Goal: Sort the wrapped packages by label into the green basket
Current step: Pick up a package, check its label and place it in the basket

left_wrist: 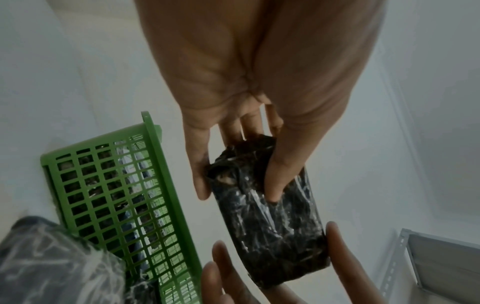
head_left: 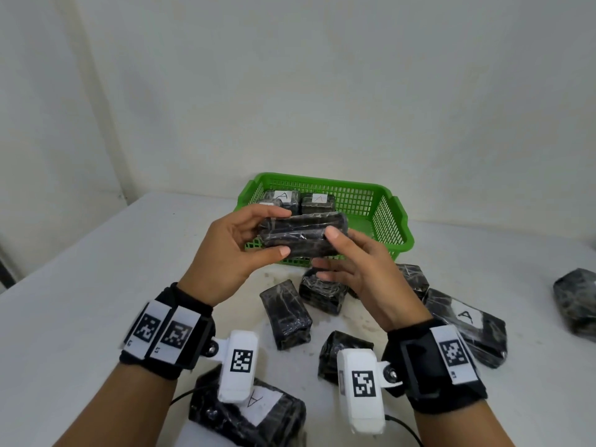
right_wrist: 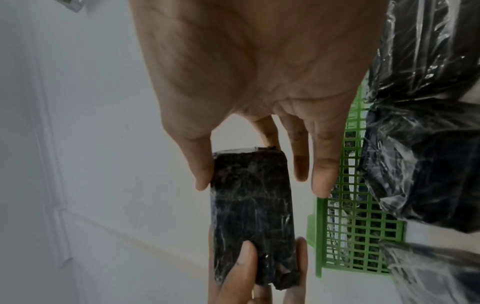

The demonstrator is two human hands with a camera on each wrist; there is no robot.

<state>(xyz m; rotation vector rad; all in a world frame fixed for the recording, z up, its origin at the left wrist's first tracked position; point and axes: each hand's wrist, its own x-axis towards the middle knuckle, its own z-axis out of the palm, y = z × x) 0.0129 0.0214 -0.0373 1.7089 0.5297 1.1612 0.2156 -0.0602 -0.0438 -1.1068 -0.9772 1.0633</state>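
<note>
Hands share 1 wrapped package: left hand grips its near end, right hand pinches the other end. No label faces up, so roll it over before deciding. Green basket sits just beyond both hands, holding A-labelled packages.

I see a bright green basket with grid-mesh walls. The wrapped packages are black under glossy clear film, some bearing white labels marked "A". White wrist tags carry black-and-white square codes. The table looks white, perhaps faintly stained.
</note>
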